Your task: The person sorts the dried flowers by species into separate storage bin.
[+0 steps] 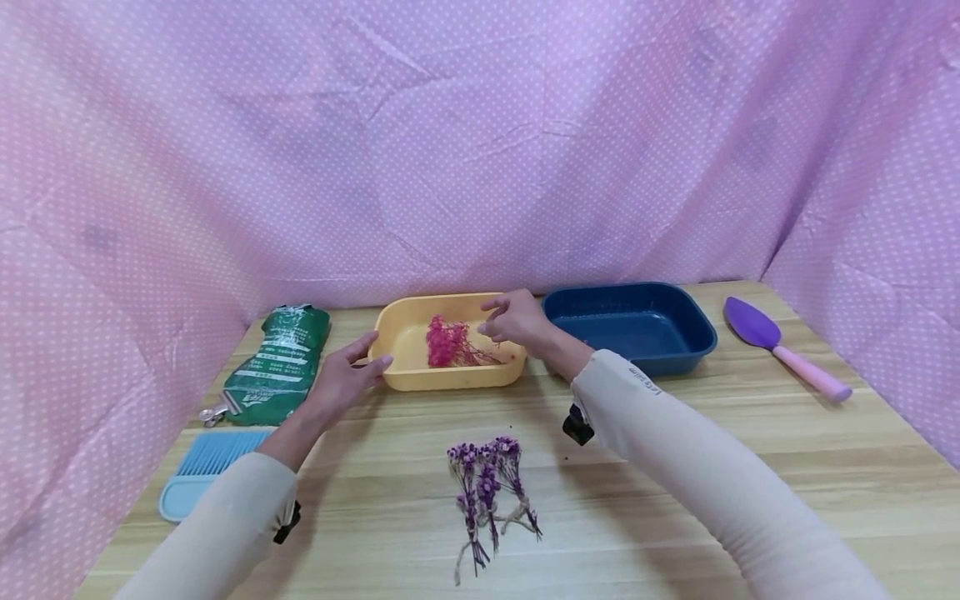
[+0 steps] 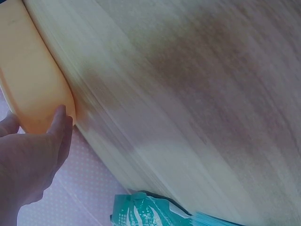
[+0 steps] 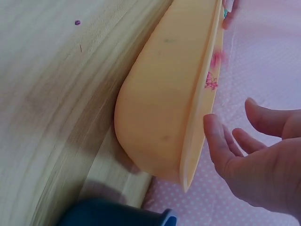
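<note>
My left hand (image 1: pixel 352 371) is at the left end of a yellow plastic basin (image 1: pixel 453 381), with fairly straight fingers touching its corner and rim. Inside the basin lies a bunch of bright pink dried flowers (image 1: pixel 447 342), its thin stems pointing right. Over the basin's right end is my right hand (image 1: pixel 517 321). In the right wrist view its thumb and fingers are apart, with nothing between them, beside the rim. Three small bunches of purple dried flowers (image 1: pixel 487 483), tied with twine, lie on the table in front of the basin.
To the right stand a dark blue basin (image 1: pixel 633 367) and a purple spatula with a pink handle (image 1: pixel 810 373). A green bag (image 1: pixel 277 367) with a metal clip lies on the left, above a light blue brush (image 1: pixel 187 497). Pink dotted cloth (image 1: pixel 480 150) hangs behind the wooden table (image 1: pixel 360 517).
</note>
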`<state>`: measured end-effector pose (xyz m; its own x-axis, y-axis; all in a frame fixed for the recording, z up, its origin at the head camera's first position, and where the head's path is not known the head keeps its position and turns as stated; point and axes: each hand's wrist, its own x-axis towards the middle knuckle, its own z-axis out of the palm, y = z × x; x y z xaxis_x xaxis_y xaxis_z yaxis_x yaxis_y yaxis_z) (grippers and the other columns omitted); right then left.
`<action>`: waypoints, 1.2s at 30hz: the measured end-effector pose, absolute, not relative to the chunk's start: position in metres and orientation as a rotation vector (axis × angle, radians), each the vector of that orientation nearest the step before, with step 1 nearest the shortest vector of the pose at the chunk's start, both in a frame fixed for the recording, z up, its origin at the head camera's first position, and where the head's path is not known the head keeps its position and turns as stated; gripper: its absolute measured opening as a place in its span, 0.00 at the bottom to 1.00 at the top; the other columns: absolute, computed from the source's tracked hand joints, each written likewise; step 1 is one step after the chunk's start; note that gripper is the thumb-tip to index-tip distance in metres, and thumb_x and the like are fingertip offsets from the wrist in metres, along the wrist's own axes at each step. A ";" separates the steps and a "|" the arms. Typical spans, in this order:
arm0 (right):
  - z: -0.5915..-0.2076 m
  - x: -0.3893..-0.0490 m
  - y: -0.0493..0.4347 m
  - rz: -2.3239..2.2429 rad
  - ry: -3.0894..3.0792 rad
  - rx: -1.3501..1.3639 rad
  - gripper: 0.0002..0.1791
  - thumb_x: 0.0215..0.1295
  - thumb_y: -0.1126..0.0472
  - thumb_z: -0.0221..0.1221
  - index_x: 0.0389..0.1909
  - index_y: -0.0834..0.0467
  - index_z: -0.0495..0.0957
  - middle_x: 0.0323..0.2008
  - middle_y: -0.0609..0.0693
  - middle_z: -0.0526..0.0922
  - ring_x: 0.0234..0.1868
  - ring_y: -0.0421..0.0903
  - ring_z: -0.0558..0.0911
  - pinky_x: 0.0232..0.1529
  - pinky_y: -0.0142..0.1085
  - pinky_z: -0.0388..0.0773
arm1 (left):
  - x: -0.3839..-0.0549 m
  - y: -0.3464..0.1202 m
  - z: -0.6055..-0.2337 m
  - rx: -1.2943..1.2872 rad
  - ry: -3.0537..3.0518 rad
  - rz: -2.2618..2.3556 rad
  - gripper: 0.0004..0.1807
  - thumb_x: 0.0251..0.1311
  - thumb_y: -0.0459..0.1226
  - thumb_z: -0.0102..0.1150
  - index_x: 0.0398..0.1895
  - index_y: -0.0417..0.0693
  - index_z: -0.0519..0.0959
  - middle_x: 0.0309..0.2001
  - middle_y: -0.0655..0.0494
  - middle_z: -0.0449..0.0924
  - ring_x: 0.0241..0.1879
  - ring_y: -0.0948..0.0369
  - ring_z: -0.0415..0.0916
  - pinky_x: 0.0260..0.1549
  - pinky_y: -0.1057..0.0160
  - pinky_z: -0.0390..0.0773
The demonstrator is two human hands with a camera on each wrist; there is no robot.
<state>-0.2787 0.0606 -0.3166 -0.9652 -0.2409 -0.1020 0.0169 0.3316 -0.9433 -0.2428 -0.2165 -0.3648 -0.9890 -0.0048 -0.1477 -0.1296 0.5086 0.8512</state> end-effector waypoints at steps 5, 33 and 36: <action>-0.311 -0.268 0.068 -1.682 2.417 -0.299 0.21 0.63 0.69 0.61 0.57 0.66 0.75 0.44 0.63 0.79 0.45 0.57 0.82 0.51 0.46 0.81 | -0.243 -0.217 -0.364 -0.125 2.614 1.480 0.40 0.65 0.47 0.57 0.76 0.53 0.51 0.74 0.46 0.53 0.59 0.49 0.71 0.53 0.59 0.77; -0.305 -0.180 0.227 -1.656 2.545 -0.357 0.24 0.62 0.64 0.64 0.59 0.65 0.73 0.42 0.56 0.81 0.40 0.39 0.82 0.42 0.32 0.83 | -0.242 -0.216 -0.360 -0.108 2.571 1.543 0.40 0.67 0.48 0.54 0.77 0.52 0.49 0.70 0.38 0.57 0.58 0.47 0.72 0.55 0.55 0.75; -0.308 -0.177 0.243 -1.685 2.560 -0.350 0.24 0.62 0.64 0.64 0.58 0.65 0.74 0.40 0.48 0.82 0.39 0.37 0.83 0.41 0.31 0.83 | -0.240 -0.215 -0.360 -0.125 2.525 1.582 0.42 0.68 0.51 0.51 0.77 0.50 0.44 0.71 0.37 0.55 0.60 0.46 0.70 0.59 0.54 0.73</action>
<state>-0.1765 0.2434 -0.3083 -0.9727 -0.2191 0.0763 -0.1568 0.3781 -0.9124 -0.2400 -0.2154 -0.3596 -0.9839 0.0136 -0.1781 -0.1544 0.4374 0.8859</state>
